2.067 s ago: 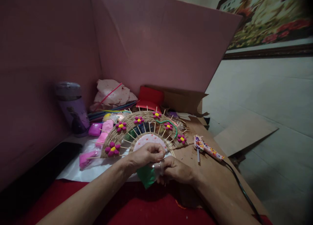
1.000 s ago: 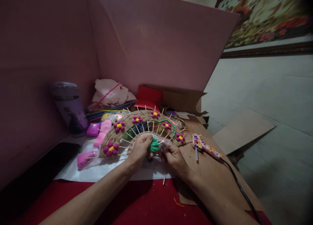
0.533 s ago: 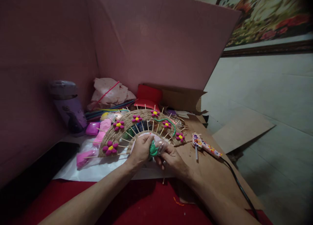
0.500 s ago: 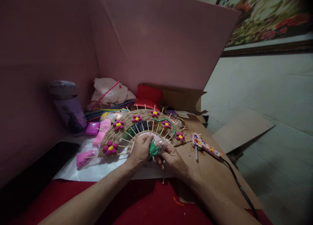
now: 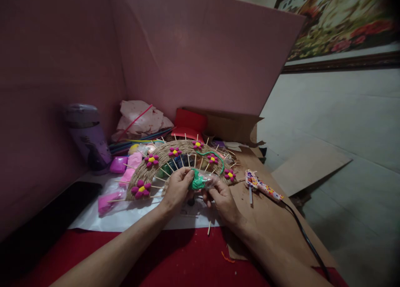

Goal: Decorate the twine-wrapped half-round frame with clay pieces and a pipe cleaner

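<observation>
Green modelling clay (image 5: 198, 180) in a clear plastic wrapper (image 5: 210, 178) is held between my two hands. My left hand (image 5: 178, 189) is closed, pinching the clay's left side between thumb and fingers. On the other side my right hand (image 5: 220, 196) grips the wrapper's right end, its fingers curled. Just behind lies a half-round twine-wrapped craft piece (image 5: 162, 150) with sticks poking out along its arcs. Magenta flowers with yellow centres (image 5: 141, 189) sit on it, and a thin green strand (image 5: 222, 162) curves over its right part. My hands hide its lower middle.
A glue gun (image 5: 262, 187) with a black cord lies on brown cardboard (image 5: 281, 220) at right. Pink clay packets (image 5: 108, 203), a purple tumbler (image 5: 89, 139) and a dark flat object (image 5: 71, 208) are at left. Red cloth (image 5: 175, 258) covers the near side.
The green clay and its wrapper have been raised and turned slightly, so more of the clay shows. My left hand has shifted up a little; the craft piece stays in place.
</observation>
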Motion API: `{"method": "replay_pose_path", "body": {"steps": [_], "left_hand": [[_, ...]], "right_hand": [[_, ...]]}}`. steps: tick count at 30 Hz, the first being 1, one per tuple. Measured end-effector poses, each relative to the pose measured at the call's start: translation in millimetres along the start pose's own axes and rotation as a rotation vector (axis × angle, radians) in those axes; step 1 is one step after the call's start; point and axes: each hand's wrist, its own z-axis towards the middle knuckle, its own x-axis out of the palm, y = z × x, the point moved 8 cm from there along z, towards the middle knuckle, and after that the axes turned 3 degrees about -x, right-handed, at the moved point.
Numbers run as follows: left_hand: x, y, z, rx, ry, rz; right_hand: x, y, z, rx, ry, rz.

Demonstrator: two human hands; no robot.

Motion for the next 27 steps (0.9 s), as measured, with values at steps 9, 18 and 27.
{"method": "replay_pose_path", "body": {"steps": [9, 18, 27], "left_hand": [[3.5, 5.3, 0.2, -0.056, 0.061, -0.109], [0.4, 1.6, -1.3, -0.070, -0.029, -0.146], [-5.5, -4.4, -1.3, -0.064, -0.109, -0.126]], "right_hand": [[2.8, 0.7, 0.9, 0.006, 0.061, 0.072], [6.6, -2.9, 0.1, 0.133, 0.186, 0.214], [12.1, -9.6, -1.8, 0.134, 0.152, 0.224]]}}
